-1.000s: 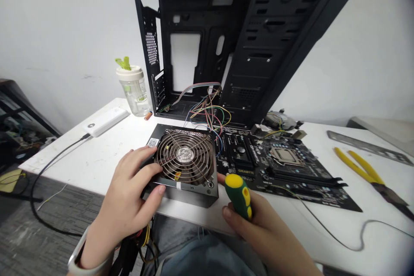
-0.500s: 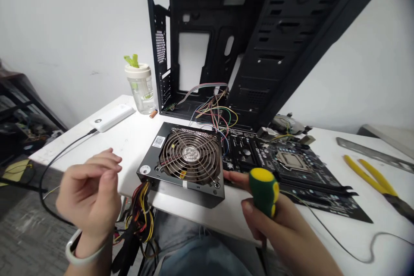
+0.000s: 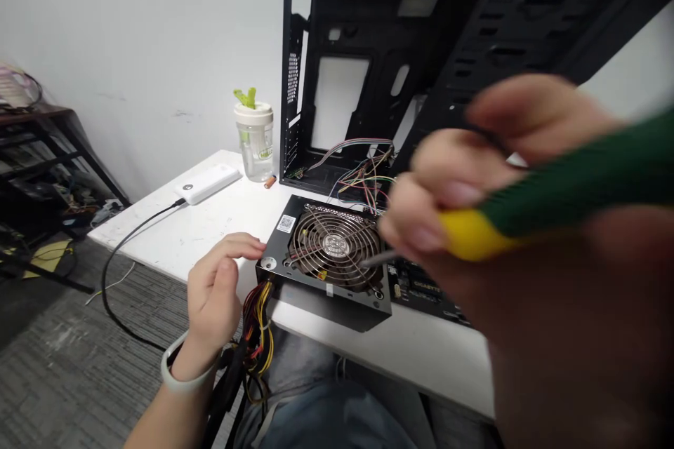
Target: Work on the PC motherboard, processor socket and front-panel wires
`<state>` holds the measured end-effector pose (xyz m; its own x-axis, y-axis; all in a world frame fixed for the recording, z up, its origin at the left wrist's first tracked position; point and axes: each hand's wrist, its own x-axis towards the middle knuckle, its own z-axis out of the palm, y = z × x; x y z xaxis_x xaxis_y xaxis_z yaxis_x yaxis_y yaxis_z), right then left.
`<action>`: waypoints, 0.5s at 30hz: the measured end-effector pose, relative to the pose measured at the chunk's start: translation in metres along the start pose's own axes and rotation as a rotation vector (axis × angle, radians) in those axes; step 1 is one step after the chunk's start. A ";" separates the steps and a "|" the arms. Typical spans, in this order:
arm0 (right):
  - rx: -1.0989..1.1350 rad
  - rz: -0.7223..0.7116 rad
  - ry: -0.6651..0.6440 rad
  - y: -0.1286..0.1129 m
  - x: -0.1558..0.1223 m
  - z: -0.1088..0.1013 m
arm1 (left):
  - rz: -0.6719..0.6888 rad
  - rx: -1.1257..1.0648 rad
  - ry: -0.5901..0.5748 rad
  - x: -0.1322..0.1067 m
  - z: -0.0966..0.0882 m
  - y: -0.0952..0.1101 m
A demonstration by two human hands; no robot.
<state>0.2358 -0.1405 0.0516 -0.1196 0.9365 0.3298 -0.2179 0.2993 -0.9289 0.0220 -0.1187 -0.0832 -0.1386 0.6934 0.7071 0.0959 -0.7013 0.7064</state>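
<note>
Screwdriver (image 3: 584,182) clasped in the right hand (image 3: 510,287), tip over the still-attached fan grille (image 3: 335,245); the left hand (image 3: 217,291), grip slack and empty, touches the seemingly unopened power box (image 3: 321,300) near the desk's (image 3: 429,347) front edge.

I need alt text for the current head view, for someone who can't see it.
The right hand, blurred close to the camera, holds a screwdriver pointing toward a power supply on a white table. The left hand is at the power supply's left edge, near its cables. An open black case and a cup stand behind.
</note>
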 end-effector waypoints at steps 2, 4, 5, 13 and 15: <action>0.099 0.011 -0.139 0.006 0.015 0.021 | -0.031 0.000 -0.066 0.001 0.000 0.000; 0.165 0.042 -0.177 0.020 0.027 0.037 | -0.060 0.021 -0.109 0.003 0.000 0.001; 0.178 0.033 -0.175 0.028 0.033 0.042 | -0.070 0.036 -0.129 0.003 0.000 0.001; 0.268 0.034 -0.202 0.060 0.053 0.051 | -0.070 0.169 -0.144 0.005 0.002 0.008; 0.297 0.053 -0.143 0.059 0.051 0.053 | -0.081 0.217 -0.086 0.003 0.006 0.012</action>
<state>0.1653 -0.0847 0.0224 -0.2681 0.9079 0.3224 -0.4783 0.1651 -0.8625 0.0282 -0.1243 -0.0722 -0.0708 0.7639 0.6415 0.2985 -0.5974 0.7443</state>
